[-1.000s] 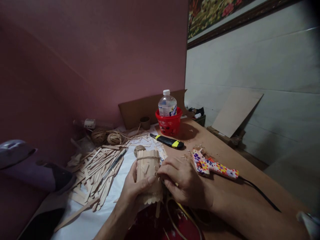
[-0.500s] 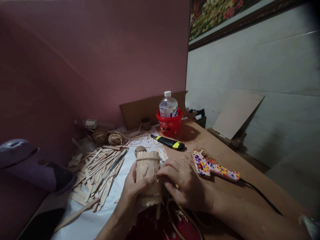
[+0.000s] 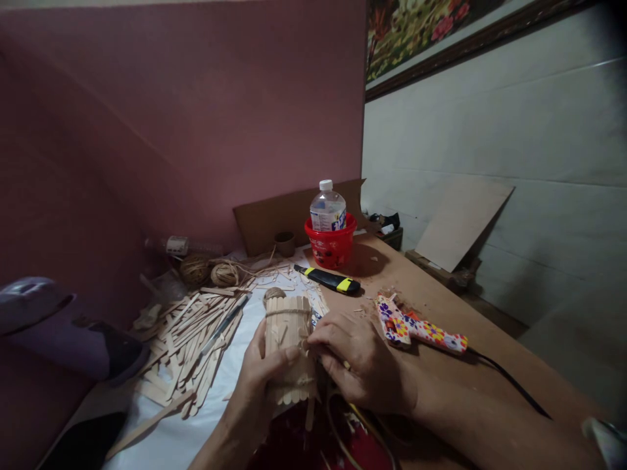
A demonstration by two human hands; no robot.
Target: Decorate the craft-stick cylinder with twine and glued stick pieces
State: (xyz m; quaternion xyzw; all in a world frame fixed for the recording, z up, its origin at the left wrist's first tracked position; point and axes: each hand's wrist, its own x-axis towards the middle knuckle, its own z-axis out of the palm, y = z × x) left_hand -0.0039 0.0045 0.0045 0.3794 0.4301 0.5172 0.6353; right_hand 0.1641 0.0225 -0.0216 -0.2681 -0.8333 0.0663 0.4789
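Observation:
My left hand (image 3: 258, 367) is wrapped around a cylinder made of wooden craft sticks (image 3: 288, 326), its thumb lying across the front. Twine bands circle the cylinder near its top and bottom, and small stick pieces are on its front. At the cylinder's right side, my right hand (image 3: 353, 358) has its fingers pinched together; what lies between the fingertips is hidden. A loose stick (image 3: 310, 412) hangs below the cylinder's lower edge. Just behind the cylinder's top shows a small ball of twine (image 3: 273, 296).
A pile of craft sticks (image 3: 169, 362) covers the left, with twine balls (image 3: 225, 274) behind. A utility knife (image 3: 328, 279) lies ahead, before a red bucket (image 3: 329, 251) holding a plastic bottle (image 3: 327, 210). A flowered glue gun (image 3: 424, 331) with a black cord rests on the right.
Both hands and the cylinder keep nearly the same pose. The whole view has shifted very slightly.

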